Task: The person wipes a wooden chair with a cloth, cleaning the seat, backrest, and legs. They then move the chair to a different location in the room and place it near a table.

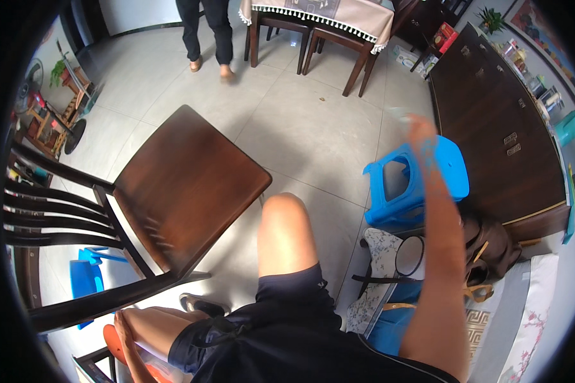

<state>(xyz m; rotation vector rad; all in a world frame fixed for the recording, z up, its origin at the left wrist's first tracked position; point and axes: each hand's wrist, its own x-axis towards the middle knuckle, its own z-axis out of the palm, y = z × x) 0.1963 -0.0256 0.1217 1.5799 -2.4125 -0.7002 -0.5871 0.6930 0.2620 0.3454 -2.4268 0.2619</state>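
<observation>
My right arm reaches out over a blue plastic stool (450,167). My right hand (420,128) is blurred, with a faint, translucent something at its fingertips; whether it is held cannot be told. Low at the left, my left hand (121,328) is beside my bent knee, against an orange rounded object (113,345); its grip is unclear. A wooden chair with a brown seat (191,186) and dark slatted back stands at my left, close to my knees.
A person (206,33) in dark trousers stands near a cloth-covered table (326,16) with chairs under it. Dark cabinets (498,129) line the right side. Bags, one of them brown (493,244), lie beside a cushioned seat (517,311). A pedestal fan (52,112) stands at the left.
</observation>
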